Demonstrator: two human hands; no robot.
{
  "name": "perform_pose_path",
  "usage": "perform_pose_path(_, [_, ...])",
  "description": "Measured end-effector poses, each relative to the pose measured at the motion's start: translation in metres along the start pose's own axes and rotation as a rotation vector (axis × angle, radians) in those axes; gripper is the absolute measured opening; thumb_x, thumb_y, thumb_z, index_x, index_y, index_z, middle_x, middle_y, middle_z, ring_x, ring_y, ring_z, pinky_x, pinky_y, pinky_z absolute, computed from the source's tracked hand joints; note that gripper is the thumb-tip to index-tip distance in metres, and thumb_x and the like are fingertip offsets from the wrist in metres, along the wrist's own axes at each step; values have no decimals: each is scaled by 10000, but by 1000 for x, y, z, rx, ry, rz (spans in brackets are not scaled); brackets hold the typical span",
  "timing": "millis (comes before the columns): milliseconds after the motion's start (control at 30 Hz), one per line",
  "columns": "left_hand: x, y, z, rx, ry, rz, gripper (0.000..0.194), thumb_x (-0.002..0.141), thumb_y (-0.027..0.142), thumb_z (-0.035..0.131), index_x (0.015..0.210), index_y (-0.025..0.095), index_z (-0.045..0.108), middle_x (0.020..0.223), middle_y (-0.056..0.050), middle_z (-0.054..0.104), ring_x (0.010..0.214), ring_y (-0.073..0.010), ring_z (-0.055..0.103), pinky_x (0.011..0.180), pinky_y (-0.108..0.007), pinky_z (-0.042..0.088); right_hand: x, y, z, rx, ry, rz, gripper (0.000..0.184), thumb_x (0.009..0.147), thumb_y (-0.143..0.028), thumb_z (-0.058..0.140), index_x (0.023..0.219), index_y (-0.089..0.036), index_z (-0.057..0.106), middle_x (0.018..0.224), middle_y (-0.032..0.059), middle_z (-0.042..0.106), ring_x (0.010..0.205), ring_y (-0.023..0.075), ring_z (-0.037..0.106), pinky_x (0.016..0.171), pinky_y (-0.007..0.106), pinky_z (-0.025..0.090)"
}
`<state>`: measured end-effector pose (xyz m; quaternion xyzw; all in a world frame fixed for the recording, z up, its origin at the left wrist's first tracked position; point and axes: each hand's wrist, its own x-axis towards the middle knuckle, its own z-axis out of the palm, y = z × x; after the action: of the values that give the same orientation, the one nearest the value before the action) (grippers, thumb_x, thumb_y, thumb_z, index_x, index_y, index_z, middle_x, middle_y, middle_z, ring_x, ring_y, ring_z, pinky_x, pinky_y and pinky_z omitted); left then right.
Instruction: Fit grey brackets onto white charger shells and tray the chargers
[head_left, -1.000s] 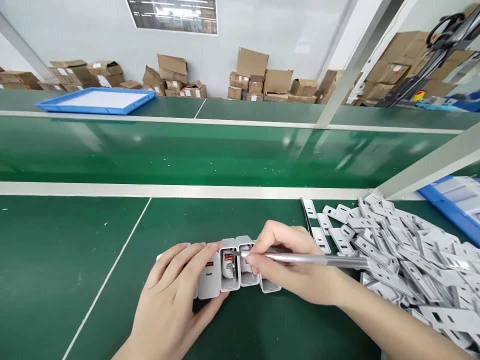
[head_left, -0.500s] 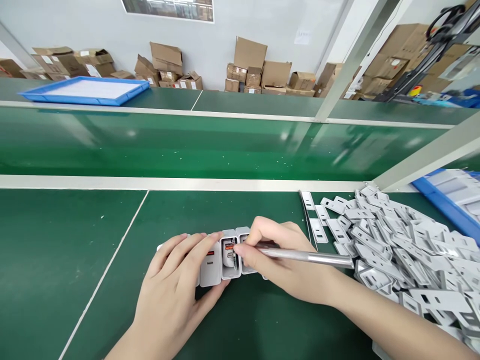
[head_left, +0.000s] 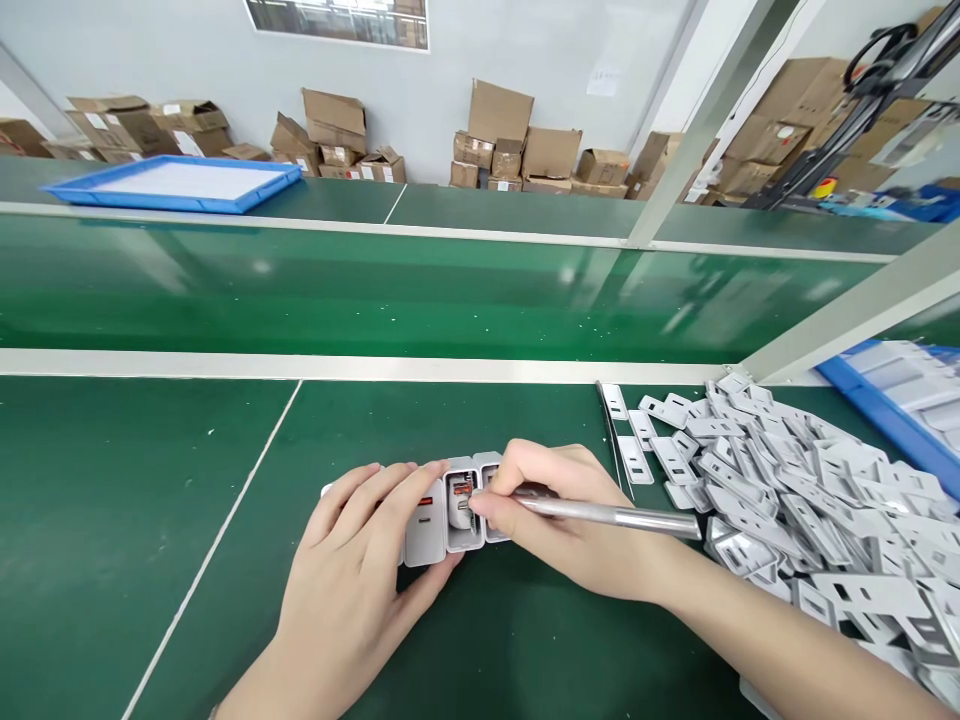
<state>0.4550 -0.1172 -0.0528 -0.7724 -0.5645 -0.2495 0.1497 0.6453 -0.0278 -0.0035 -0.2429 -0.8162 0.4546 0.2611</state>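
Observation:
A row of white charger housings stands on the green bench. My left hand (head_left: 364, 565) is closed around the row's left part, fingers over the top and thumb below. By its fingertips, one charger housing (head_left: 425, 525) has a front plate with a red-orange slot and a smaller slot. The charger housing (head_left: 465, 505) to its right is open in front, with inner parts and a red-orange piece showing. My right hand (head_left: 562, 515) pinches a slim silver pen-shaped tool (head_left: 622, 515), its front end at this opening. The tool's exact tip is hard to make out. My right fingers partly hide another housing.
A large pile of white slotted plates (head_left: 795, 490) covers the bench on the right. Metal tweezers (head_left: 612, 435) lie beside it. A blue tray (head_left: 885, 415) stands at far right, another blue tray (head_left: 176, 185) on the far ledge. A white post (head_left: 855, 295) slants overhead.
The tool's front end has shifted slightly downward within the open housing. Both hands keep their hold, and the row sits in nearly the same place.

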Motion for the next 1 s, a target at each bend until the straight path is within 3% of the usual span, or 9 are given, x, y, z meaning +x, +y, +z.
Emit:
perform_pose_path(533, [0, 1, -1, -10, -1, -9, 421, 904, 288, 556, 1287, 147, 450, 1175, -78, 646, 1077, -236, 560, 1014, -385, 352, 4, -4, 1, 5, -4, 98, 275, 943, -328, 493, 713, -190, 434, 591, -46, 526, 495, 60, 424, 473, 195, 294])
perform_pose_path(833, [0, 0, -1, -12, 14, 2, 429, 895, 285, 568, 1282, 131, 462, 1173, -86, 647, 1063, -238, 573, 1013, -388, 358, 2, -8, -1, 11, 8, 12, 255, 945, -297, 501, 722, -187, 447, 559, -62, 468, 459, 50, 350, 452, 195, 274])
perform_pose_path(1000, [0, 0, 0, -35, 27, -14, 415, 900, 275, 568, 1279, 144, 463, 1168, -81, 652, 1049, -228, 587, 1019, -392, 371, -7, -6, 1, -78, -60, -76, 212, 928, -225, 500, 732, -189, 429, 577, -67, 433, 477, 50, 342, 470, 195, 275])
